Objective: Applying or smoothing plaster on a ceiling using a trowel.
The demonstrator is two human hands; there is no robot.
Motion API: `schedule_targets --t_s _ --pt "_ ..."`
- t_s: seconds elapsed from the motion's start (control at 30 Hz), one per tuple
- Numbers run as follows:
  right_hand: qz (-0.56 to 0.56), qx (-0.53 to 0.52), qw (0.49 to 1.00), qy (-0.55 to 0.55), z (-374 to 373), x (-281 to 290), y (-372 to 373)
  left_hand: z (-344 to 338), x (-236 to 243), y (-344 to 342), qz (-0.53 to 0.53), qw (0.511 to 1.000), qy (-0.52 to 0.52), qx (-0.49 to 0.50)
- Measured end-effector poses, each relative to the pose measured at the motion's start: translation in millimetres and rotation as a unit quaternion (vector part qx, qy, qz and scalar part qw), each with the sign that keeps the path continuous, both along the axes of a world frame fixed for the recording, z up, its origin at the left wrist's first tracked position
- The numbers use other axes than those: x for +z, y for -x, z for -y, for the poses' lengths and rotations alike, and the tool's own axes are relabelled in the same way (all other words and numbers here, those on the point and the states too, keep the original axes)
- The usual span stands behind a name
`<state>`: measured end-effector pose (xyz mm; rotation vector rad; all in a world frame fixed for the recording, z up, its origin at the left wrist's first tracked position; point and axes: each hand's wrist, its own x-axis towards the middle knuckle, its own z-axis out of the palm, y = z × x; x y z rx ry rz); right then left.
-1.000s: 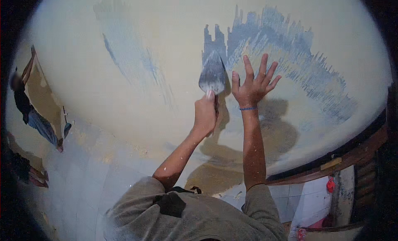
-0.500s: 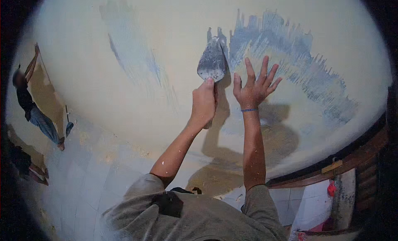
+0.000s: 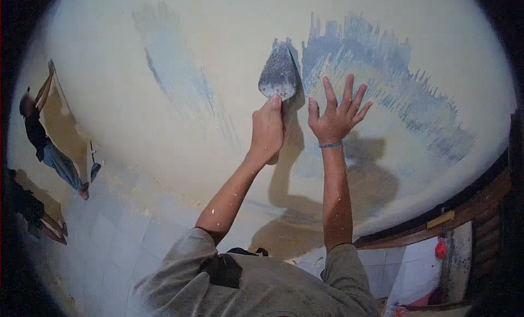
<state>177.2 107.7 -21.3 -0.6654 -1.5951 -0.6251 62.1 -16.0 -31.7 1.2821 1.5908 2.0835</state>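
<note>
Nearest the viewer, the grey shirt (image 3: pixel 284 292) fills the lower edge; both forearms extend upward from it toward the wall (image 3: pixel 218 49).

The left hand (image 3: pixel 267 127) is closed firmly round the handle of a trowel (image 3: pixel 279 70); its thumb lies along the top, at the base of the blade; the handle's butt shows below the fist. The right hand (image 3: pixel 333 122), wearing a blue bracelet (image 3: pixel 330 145), holds nothing; its fingers are spread wide, palm toward the wall, apparently resting on it.

Governing relation: the blade lies directly beyond the left fist, pointing away from the body; the trowel's long axis runs nearly upright in view, its tip leaning slightly right; the left forearm slants more than the tool does. The left hand is the nearer, being on the handle; the right hand is just beside the blade, lower and to its right, with bare wall between.

The tip overlaps a small blue-grey patch (image 3: pixel 292 48); contact along the blade's edge cannot be confirmed. A larger blue-grey area (image 3: pixel 355 39) arcs above and right of the right hand; a paler streaked strip (image 3: pixel 174 60) lies well apart, leftward. Farthest, at left, another person (image 3: pixel 46 137) stands with arms raised to the wall.
</note>
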Motion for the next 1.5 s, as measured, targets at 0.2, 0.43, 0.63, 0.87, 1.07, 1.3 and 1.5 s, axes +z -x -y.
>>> schedule_targets --t_s 0.2,0.43,0.63,0.87,1.07,1.3,1.5 --pt "0.004 -0.001 1.0 0.006 0.4 0.2 -0.5 13.4 -1.1 -22.0 0.078 0.994 0.059 -0.037" --pt "0.008 0.002 1.0 0.017 0.3 -2.3 -1.5 9.8 -7.0 -23.6 0.018 1.0 0.022 -0.008" --pt "0.004 0.0 1.0 0.005 2.9 0.6 -3.0 8.7 11.6 -18.9 0.065 0.998 -0.019 -0.007" --pt "-0.002 -0.001 1.0 0.007 0.5 -0.8 -0.2 17.5 5.3 -18.7 0.096 0.993 0.043 -0.046" --pt "0.002 0.0 1.0 0.003 1.6 1.4 -0.3 16.7 16.7 -10.0 0.081 0.993 0.037 -0.072" --pt "0.0 0.009 1.0 -0.001 -2.1 0.7 -2.9 23.4 8.7 -20.6 0.121 0.985 0.085 -0.089" --pt "0.0 0.012 1.0 0.001 3.5 1.0 1.3 18.3 6.9 -4.1 0.016 0.999 0.038 -0.012"
